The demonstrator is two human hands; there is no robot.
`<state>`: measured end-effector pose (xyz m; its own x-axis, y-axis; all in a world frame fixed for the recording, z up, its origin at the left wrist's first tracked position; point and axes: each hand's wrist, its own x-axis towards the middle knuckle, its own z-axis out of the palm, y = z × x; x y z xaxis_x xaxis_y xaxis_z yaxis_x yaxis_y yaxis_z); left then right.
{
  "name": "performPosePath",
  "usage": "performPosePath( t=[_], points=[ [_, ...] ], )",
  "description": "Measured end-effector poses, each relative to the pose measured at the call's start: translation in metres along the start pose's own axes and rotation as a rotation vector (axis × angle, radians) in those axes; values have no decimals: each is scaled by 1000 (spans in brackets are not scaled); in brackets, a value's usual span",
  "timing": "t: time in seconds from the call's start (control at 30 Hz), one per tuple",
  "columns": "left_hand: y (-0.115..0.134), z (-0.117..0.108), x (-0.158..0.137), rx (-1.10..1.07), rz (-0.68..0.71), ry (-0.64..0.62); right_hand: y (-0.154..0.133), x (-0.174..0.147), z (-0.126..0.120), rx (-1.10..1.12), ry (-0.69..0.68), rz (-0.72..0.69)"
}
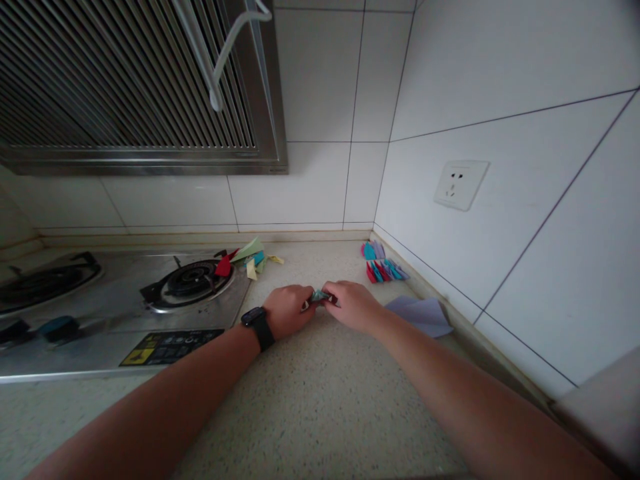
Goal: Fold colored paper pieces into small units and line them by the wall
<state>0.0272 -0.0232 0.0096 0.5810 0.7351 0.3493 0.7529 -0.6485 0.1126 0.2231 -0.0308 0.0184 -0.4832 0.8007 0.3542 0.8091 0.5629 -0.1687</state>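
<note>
A small light green piece of folded paper (319, 295) is pinched between my two hands, just above or on the speckled countertop (320, 400). My left hand (290, 310), with a black watch on its wrist, grips the paper's left end. On its right end the fingers of my right hand (353, 305) are closed. Much of the paper is hidden by my fingers. Behind my right wrist lies a flat sheet of lilac paper (423, 316).
Folded paper pieces in red, blue and purple stand in rows (385, 270) by the right wall. Paper scraps (253, 259) lie at the edge of the gas stove (195, 280). A range hood (135, 87) hangs above, and a socket (461, 185) is on the right wall.
</note>
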Motion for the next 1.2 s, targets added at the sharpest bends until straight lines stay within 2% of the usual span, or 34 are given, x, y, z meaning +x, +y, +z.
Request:
performPosePath(
  t=[0.17, 0.5, 0.93, 1.2],
  points=[
    [-2, 2, 1, -79, -32, 28, 1, 1, 1, 17, 18, 35],
    [-3, 2, 2, -156, -51, 41, 4, 2, 3, 223, 52, 51],
    [-6, 6, 3, -258, -22, 45, 5, 2, 2, 230, 52, 52],
    [-6, 9, 4, -337, -48, 90, 8, 4, 6, 336, 103, 69]
  ],
)
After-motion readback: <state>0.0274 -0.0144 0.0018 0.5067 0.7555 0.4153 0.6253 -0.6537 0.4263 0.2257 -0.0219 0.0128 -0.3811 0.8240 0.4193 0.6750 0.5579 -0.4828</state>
